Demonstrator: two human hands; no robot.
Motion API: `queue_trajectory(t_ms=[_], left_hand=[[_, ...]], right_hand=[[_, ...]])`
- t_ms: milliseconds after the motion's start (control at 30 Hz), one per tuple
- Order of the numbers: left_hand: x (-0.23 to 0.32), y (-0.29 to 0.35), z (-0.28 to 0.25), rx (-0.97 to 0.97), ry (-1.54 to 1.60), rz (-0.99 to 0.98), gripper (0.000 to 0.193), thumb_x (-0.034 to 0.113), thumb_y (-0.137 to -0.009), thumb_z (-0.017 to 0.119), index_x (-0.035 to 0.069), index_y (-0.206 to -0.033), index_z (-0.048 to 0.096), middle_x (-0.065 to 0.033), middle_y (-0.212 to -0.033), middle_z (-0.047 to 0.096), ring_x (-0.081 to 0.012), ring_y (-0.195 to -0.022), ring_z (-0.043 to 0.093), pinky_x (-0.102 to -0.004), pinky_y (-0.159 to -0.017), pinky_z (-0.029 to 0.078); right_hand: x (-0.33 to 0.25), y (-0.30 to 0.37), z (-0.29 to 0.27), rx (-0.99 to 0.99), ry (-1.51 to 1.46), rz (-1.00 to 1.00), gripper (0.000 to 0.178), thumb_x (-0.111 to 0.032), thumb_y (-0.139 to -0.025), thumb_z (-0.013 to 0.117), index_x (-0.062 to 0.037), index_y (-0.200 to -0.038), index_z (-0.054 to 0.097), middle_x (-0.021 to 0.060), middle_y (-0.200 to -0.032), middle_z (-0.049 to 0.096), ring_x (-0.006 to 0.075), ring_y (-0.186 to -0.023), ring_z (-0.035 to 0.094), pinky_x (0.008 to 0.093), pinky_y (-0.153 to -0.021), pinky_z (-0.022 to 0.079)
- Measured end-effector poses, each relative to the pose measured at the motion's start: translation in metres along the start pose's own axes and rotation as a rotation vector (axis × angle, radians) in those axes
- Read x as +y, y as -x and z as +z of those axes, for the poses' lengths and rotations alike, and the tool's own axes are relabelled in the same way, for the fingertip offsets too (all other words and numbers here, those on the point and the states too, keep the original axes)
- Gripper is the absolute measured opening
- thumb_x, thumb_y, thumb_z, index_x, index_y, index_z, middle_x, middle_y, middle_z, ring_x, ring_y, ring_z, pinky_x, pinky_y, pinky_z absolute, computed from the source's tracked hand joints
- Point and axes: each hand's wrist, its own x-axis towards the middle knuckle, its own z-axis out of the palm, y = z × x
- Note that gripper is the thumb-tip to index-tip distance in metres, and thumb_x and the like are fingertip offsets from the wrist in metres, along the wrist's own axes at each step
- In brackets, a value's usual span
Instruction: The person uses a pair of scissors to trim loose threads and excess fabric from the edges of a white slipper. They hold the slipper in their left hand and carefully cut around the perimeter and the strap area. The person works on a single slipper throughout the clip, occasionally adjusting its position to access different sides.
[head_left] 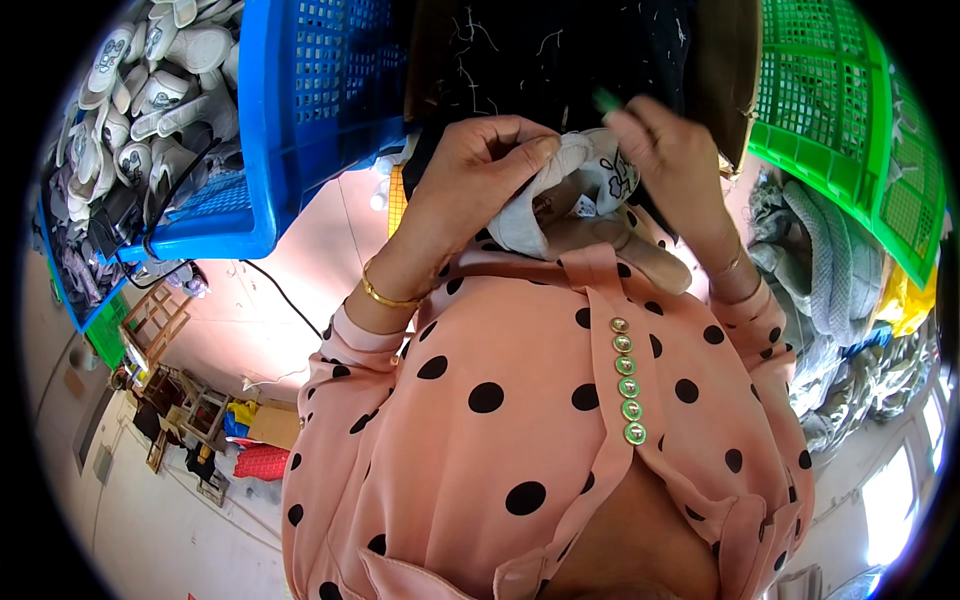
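My left hand (470,180) pinches the upper edge of a pale grey-white cloth shoe (518,222) between thumb and fingers. The shoe is tilted in front of my chest, its opening facing me, with a dark printed drawing on its upper and a beige sole. My right hand (685,165) is curled at the shoe's far right side, its fingers smeared by motion. From its fingertips sticks a small green object (606,100), too blurred to name. Beneath both hands, a black cloth (560,60) carries scattered white thread ends.
On the left stands a blue plastic basket (260,130), beside a heap of similar pale shoes (160,100). To the right is a green crate (815,90), with grey shoes or fabric pieces (830,270) piled below it. Wooden stools (155,320) stand farther back left.
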Motion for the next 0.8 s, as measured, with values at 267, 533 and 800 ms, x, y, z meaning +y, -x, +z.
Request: queue_trajectory(t_ms=[267, 533, 800], left_hand=[[0.002, -0.004, -0.006, -0.092, -0.170, 0.046, 0.019, 0.013, -0.095, 0.062, -0.003, -0.105, 0.068, -0.0035, -0.090, 0.068, -0.0061, -0.083, 0.059, -0.0203, -0.074, 0.049], [-0.004, -0.007, -0.006, -0.057, -0.050, 0.066, 0.021, 0.012, -0.096, 0.059, -0.002, -0.109, 0.067, -0.0049, -0.092, 0.068, -0.0085, -0.080, 0.061, -0.0216, -0.073, 0.051], [-0.003, -0.022, -0.018, -0.203, -0.138, -0.007, 0.027, 0.014, -0.096, 0.057, -0.003, -0.115, 0.065, -0.0089, -0.098, 0.069, -0.0118, -0.084, 0.065, -0.0226, -0.075, 0.054]], right_hand=[[-0.001, -0.012, 0.004, -0.262, -0.303, -0.150, 0.026, -0.026, -0.085, 0.072, -0.0080, -0.099, 0.060, 0.0096, -0.072, 0.062, 0.0216, -0.061, 0.061, 0.0298, -0.060, 0.048], [0.018, -0.009, 0.001, 0.098, -0.105, -0.151, 0.034, -0.040, -0.090, 0.065, -0.0072, -0.099, 0.059, 0.0117, -0.069, 0.064, 0.0304, -0.059, 0.064, 0.0364, -0.053, 0.048], [0.007, 0.032, 0.017, 0.002, 0.146, -0.071, 0.040, -0.047, -0.092, 0.060, -0.0078, -0.095, 0.054, 0.0072, -0.068, 0.065, 0.0262, -0.057, 0.065, 0.0332, -0.047, 0.049]])
